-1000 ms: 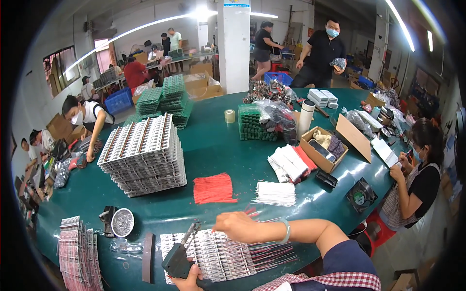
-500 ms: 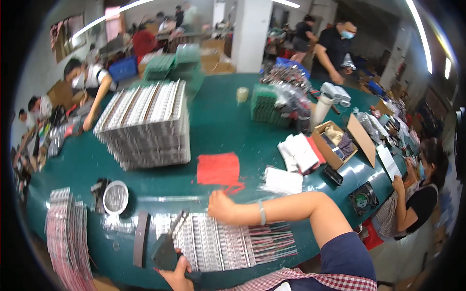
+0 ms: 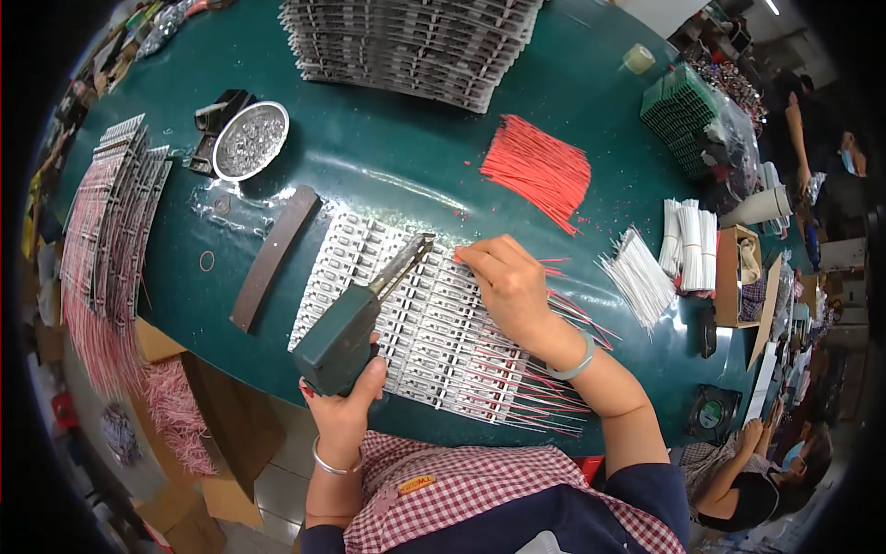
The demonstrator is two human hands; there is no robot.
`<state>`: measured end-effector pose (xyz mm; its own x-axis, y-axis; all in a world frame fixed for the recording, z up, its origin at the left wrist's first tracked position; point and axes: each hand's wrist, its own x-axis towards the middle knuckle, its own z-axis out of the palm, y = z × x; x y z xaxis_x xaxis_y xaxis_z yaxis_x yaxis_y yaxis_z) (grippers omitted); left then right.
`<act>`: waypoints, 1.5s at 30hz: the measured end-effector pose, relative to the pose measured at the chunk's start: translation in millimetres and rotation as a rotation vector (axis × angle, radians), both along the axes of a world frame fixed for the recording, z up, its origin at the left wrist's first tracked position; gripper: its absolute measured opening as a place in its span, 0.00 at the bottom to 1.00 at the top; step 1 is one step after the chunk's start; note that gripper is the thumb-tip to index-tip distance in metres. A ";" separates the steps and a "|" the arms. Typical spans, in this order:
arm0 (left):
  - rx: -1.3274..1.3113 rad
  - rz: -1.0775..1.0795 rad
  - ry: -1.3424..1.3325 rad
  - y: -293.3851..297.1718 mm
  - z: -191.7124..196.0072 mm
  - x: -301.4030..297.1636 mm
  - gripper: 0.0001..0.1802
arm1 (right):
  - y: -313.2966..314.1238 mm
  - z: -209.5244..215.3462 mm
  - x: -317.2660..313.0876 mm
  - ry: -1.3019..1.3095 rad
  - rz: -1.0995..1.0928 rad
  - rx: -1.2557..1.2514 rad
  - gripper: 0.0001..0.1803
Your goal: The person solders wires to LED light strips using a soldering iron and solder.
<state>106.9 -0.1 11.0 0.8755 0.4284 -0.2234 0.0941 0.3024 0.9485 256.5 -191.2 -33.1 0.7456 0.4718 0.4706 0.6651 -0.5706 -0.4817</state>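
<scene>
Left hand (image 3: pixel 343 411): I see it clenched round the green handle of the soldering iron (image 3: pixel 355 323), nearest to me, just before the boards (image 3: pixel 434 323).
Iron tip: it lies over the near-left part of the boards, pointing to the right hand.
Right hand (image 3: pixel 508 286): fingers pinch a red wire (image 3: pixel 554 261) at the far-right edge of the boards.
Change: against half a second ago, the view dropped and this hand went further right along the boards; I judge that a next joint is being set.
Wire to grip: in the fingertips, apart from the tip.
Beyond the boards: red wire bundle (image 3: pixel 538 169), white wires (image 3: pixel 640 277), metal bowl (image 3: pixel 251 139).
</scene>
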 end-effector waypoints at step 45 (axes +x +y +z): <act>0.389 -0.012 0.109 -10.6 5.0 -4.0 0.12 | 6.3 -1.6 1.5 -0.116 0.067 -0.108 0.16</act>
